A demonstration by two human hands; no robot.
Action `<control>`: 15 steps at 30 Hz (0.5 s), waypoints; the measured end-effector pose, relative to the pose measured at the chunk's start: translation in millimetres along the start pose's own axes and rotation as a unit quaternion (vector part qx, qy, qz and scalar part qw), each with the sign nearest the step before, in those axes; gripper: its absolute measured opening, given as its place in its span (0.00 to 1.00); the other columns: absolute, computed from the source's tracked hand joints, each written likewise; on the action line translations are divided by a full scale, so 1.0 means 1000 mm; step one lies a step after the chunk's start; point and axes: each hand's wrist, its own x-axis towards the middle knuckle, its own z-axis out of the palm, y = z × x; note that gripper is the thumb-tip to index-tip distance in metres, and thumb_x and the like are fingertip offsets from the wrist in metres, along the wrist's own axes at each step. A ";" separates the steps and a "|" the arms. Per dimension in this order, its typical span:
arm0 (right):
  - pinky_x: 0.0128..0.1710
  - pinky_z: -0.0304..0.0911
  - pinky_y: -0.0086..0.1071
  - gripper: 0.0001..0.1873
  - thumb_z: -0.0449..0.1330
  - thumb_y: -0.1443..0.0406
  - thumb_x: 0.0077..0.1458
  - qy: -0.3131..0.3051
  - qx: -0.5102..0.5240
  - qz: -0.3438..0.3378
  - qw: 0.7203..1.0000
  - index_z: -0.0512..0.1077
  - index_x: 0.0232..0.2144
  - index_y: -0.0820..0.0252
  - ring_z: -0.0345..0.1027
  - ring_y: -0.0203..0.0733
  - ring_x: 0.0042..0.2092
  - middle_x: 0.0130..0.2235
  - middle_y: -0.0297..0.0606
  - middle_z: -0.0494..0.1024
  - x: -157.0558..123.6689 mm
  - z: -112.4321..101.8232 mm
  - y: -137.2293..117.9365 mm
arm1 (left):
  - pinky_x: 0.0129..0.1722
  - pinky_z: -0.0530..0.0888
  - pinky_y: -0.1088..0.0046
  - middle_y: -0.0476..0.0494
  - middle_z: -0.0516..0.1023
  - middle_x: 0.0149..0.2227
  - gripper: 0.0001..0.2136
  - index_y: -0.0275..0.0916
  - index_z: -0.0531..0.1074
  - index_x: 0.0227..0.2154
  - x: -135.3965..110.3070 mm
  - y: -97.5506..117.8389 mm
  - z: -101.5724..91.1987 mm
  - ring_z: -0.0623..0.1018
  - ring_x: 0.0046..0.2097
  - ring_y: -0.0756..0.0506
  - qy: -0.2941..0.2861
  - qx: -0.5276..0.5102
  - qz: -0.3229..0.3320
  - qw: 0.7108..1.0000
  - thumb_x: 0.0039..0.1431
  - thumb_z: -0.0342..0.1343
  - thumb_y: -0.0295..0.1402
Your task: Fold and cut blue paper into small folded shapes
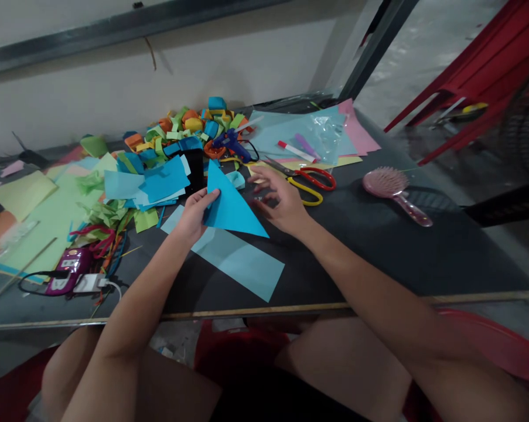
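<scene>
Left hand (194,212), in the head view, pinches a blue paper triangle (231,205) above a pale-blue paper strip (242,264) on the bench (308,278); right hand (286,202) hangs beside it, loosely spread. Folding seems in hand; the next move likely calls for steadying an edge

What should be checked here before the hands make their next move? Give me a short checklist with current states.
1. Left hand has the blue triangle: ok, thumb on its front face.
2. Right hand is off the triangle: ok, fingers parted beside its right edge.
3. Scissors clear of the right hand: cannot tell, they lie just beyond it and look partly covered.
4. Glue gun hot or cold: cannot tell.
5. Pale blue strip fully uncovered: not ok, left hand and triangle hide part.
</scene>
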 end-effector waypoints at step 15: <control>0.55 0.64 0.53 0.11 0.59 0.61 0.60 -0.062 -0.143 -0.177 0.972 0.81 0.35 0.38 0.64 0.53 0.59 0.59 0.29 0.71 0.001 -0.006 0.004 | 0.38 0.79 0.67 0.42 0.83 0.35 0.21 0.39 0.77 0.41 0.005 0.000 -0.014 0.81 0.33 0.46 -0.117 0.088 -0.047 0.988 0.46 0.69 0.44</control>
